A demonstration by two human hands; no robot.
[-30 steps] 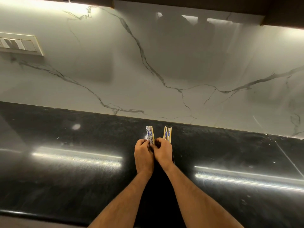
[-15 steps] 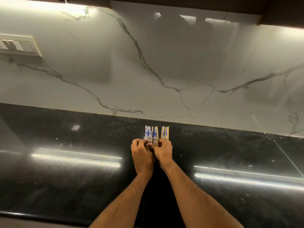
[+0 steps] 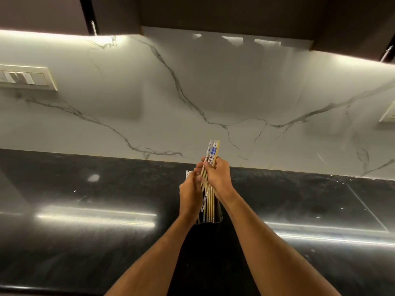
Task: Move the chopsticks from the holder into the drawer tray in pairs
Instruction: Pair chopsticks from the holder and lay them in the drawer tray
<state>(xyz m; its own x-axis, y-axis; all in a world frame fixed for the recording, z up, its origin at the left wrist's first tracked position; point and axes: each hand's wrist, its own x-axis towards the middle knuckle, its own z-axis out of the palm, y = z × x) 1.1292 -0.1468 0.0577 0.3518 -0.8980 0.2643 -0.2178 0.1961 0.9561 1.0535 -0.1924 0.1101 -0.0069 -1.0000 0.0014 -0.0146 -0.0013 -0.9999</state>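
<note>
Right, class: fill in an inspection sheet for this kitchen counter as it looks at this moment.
Surface: glossy black countertop, streaked with light reflections.
Job's things: chopsticks bunched upright, lower ends in a dark holder; drawer tray not in view.
Clutter: nothing seen.
Grippers: right hand closed around raised chopsticks; left hand on the bunch, grip unclear.
Cables: nothing seen.
Surroundings: white marble backsplash, switch plate, dark cabinets overhead.
</note>
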